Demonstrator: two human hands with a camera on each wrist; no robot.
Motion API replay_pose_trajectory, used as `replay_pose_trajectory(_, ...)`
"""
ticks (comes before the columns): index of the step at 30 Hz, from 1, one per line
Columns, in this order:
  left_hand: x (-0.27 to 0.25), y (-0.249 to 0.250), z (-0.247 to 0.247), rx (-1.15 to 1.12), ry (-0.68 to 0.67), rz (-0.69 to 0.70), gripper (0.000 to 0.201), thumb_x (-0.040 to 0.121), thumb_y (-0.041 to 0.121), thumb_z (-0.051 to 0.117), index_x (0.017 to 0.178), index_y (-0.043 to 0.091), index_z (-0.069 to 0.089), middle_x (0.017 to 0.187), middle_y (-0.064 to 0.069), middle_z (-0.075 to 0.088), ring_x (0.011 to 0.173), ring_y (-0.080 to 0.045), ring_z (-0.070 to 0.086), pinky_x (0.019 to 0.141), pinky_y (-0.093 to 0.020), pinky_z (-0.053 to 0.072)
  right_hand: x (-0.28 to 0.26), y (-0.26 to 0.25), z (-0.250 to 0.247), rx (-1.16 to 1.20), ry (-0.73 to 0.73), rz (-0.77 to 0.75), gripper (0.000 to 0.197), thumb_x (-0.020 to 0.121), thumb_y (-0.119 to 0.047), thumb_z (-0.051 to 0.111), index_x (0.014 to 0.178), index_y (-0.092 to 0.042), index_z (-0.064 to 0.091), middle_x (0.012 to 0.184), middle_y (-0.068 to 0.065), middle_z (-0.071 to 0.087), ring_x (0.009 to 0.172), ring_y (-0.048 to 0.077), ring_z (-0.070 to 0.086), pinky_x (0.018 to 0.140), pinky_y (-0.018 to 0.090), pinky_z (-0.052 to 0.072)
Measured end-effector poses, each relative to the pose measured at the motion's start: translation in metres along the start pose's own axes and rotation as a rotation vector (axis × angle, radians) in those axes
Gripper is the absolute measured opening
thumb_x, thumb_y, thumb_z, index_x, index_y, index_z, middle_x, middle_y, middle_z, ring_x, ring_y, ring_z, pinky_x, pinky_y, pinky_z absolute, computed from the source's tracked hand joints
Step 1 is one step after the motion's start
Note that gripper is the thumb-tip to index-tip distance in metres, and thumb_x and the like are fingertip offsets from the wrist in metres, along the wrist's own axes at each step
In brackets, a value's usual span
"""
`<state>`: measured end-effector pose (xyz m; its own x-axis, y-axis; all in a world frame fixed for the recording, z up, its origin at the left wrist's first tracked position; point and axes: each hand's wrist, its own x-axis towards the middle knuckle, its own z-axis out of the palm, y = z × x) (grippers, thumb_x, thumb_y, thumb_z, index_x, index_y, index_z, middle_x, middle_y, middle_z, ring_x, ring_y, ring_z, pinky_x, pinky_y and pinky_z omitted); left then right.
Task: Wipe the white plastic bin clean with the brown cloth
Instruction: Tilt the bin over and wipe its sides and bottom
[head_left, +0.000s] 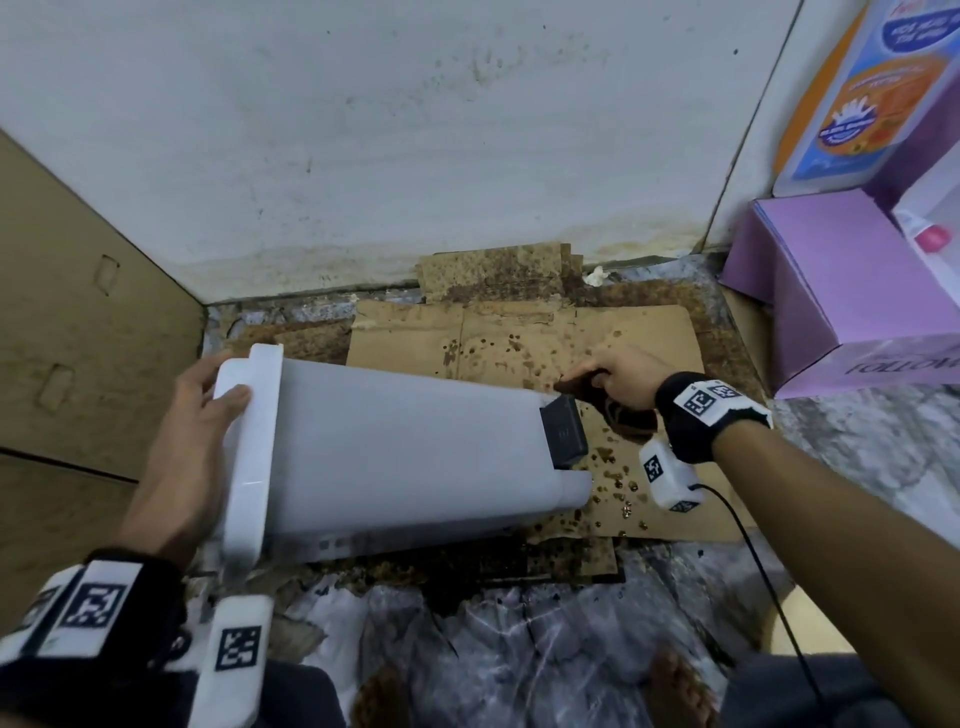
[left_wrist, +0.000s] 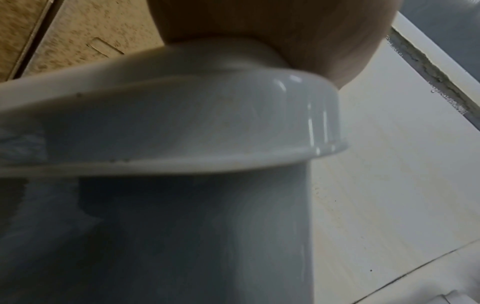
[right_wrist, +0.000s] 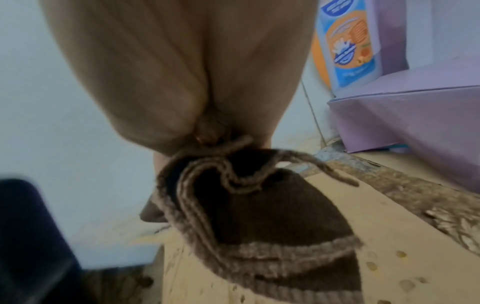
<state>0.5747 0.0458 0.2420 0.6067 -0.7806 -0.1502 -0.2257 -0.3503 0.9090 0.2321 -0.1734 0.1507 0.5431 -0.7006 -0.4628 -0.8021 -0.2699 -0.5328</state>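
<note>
The left hand (head_left: 195, 431) reaches in from seven o'clock of the head view and grasps the rim of the white plastic bin (head_left: 395, 457), thumb hooked over the glossy lip and fingers behind it. The bin lies tipped on its side at the centre, rim toward nine o'clock and base toward three o'clock, on a stained brown cardboard sheet (head_left: 524, 338). The right hand (head_left: 621, 376) stretches in from four o'clock, knuckles up, fingers clenched around the bunched brown knitted cloth (head_left: 613, 410) just beside the bin's base, next to a black rectangular pedal (head_left: 563, 431).

The left wrist view shows only the rounded rim (left_wrist: 182, 123) up close with the palm (left_wrist: 285, 26) against it; the fingers are hidden there. The right wrist view shows what the head view cannot: the cloth's (right_wrist: 259, 216) lighter tan stripes and loose edges hanging from the pinching fingers (right_wrist: 161, 92).

One bin, one cloth and two hands. At two o'clock stands one purple cardboard box (head_left: 831, 291), and at nine o'clock one large brown carton (head_left: 78, 291).
</note>
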Motion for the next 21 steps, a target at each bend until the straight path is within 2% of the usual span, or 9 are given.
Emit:
replay_pose_trajectory(2,-0.002,0.004,0.001,-0.004,-0.001,-0.024,0.025,0.095,0.038,0.052,0.117,0.049,0.05,0.127,0.005,0.052,0.118,-0.025,0.053,0.103,-0.051,0.043,-0.006,-0.004,-0.013,0.05,0.075,0.041,0.041,0.098,0.0,0.038,0.12,-0.022,0.066,0.121,0.006,0.063,0.098,0.018,0.051,0.079,0.026,0.037)
replay_pose_trajectory(4,-0.004,0.009,0.002,-0.002,-0.002,-0.044,0.025,0.083,0.048,0.053,0.104,0.062,0.054,0.123,0.011,0.056,0.12,-0.025,0.054,0.107,-0.057,0.042,-0.012,-0.014,-0.026,0.112,0.17,0.025,0.038,0.099,-0.004,0.041,0.12,-0.023,0.065,0.119,0.003,0.061,0.099,0.018,0.051,0.079,0.026,0.036)
replay_pose_trajectory(5,-0.005,0.01,0.002,0.0,-0.002,-0.051,0.026,0.08,0.051,0.053,0.1,0.067,0.054,0.122,0.012,0.058,0.12,-0.027,0.056,0.105,-0.061,0.042,-0.015,-0.021,-0.032,0.157,0.209,-0.004,0.036,0.099,-0.005,0.042,0.12,-0.024,0.065,0.122,0.001,0.061,0.103,0.018,0.052,0.082,0.027,0.037)
replay_pose_trajectory(7,-0.004,0.009,0.002,0.016,-0.014,-0.031,0.029,0.077,0.057,0.053,0.104,0.068,0.055,0.129,0.005,0.058,0.12,-0.032,0.057,0.099,-0.068,0.044,-0.022,-0.045,-0.038,0.28,0.278,-0.071,0.035,0.099,-0.006,0.044,0.12,-0.024,0.065,0.126,-0.002,0.059,0.111,0.017,0.052,0.089,0.029,0.041)
replay_pose_trajectory(10,-0.009,0.013,0.005,0.041,-0.033,-0.018,0.043,0.078,0.061,0.049,0.121,0.058,0.049,0.136,0.002,0.056,0.12,-0.03,0.058,0.103,-0.061,0.044,-0.035,-0.094,-0.028,0.42,0.358,-0.169,0.034,0.097,-0.009,0.047,0.119,-0.027,0.065,0.12,-0.009,0.061,0.111,0.012,0.053,0.098,0.031,0.044)
replay_pose_trajectory(12,-0.011,0.013,0.008,0.052,-0.035,0.006,0.052,0.084,0.056,0.046,0.135,0.046,0.045,0.138,0.003,0.054,0.121,-0.026,0.056,0.106,-0.056,0.043,-0.046,-0.135,-0.007,0.444,0.406,-0.264,0.033,0.095,-0.01,0.051,0.12,-0.025,0.066,0.119,-0.011,0.063,0.109,0.006,0.054,0.097,0.023,0.042)
replay_pose_trajectory(14,-0.011,0.013,0.008,0.074,-0.027,0.026,0.055,0.086,0.053,0.046,0.139,0.04,0.045,0.142,0.005,0.052,0.125,-0.023,0.053,0.11,-0.053,0.039,-0.052,-0.174,0.023,0.474,0.471,-0.366,0.031,0.093,-0.009,0.055,0.119,-0.021,0.067,0.12,-0.006,0.067,0.106,0.007,0.057,0.096,0.022,0.041)
replay_pose_trajectory(18,-0.007,0.006,0.005,0.108,-0.016,0.035,0.055,0.08,0.064,0.043,0.134,0.051,0.046,0.144,0.005,0.054,0.128,-0.024,0.052,0.112,-0.054,0.037,-0.055,-0.229,0.082,0.546,0.58,-0.401,0.03,0.093,-0.01,0.055,0.12,-0.014,0.067,0.118,0.005,0.067,0.109,0.017,0.056,0.1,0.027,0.041)
replay_pose_trajectory(21,-0.007,0.003,0.004,0.097,-0.019,0.028,0.061,0.077,0.065,0.043,0.136,0.051,0.046,0.145,0.007,0.054,0.13,-0.023,0.052,0.112,-0.054,0.037,-0.054,-0.241,0.106,0.545,0.585,-0.368,0.034,0.095,-0.017,0.052,0.127,-0.016,0.061,0.123,0.005,0.059,0.114,0.019,0.049,0.104,0.028,0.036)
